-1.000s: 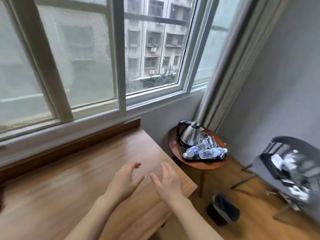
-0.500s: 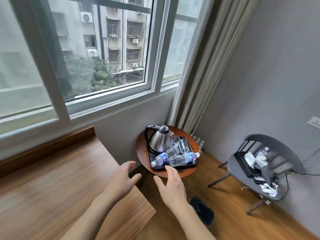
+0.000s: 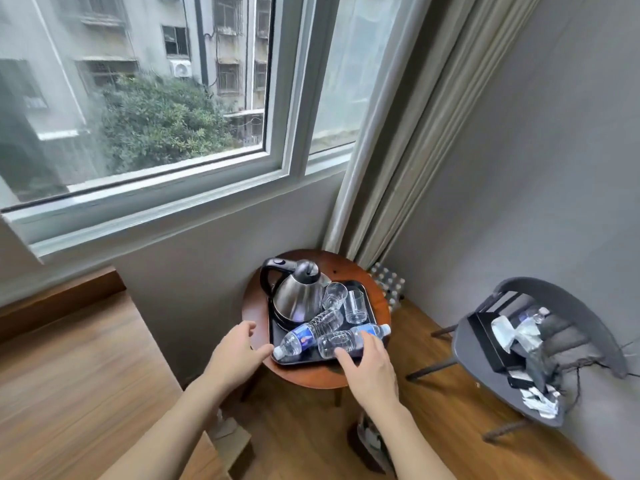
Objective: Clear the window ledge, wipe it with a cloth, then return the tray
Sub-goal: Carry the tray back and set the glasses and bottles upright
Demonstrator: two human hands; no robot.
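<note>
Your left hand (image 3: 235, 355) hovers with fingers spread at the near left corner of the black tray (image 3: 370, 308), holding nothing. Your right hand (image 3: 370, 367) reaches its near edge, fingers loose, empty. The tray sits on the round side table (image 3: 308, 375), carrying a kettle (image 3: 296, 297), two bottles and two glasses.

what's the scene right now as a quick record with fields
tray: black, on the round side table
on tray: kettle, two glasses, two water bottles lying down
left hand: open, at the tray's left edge
right hand: open, fingers over the nearer bottle
chair: at right, holding clutter
wooden ledge: at left
</note>
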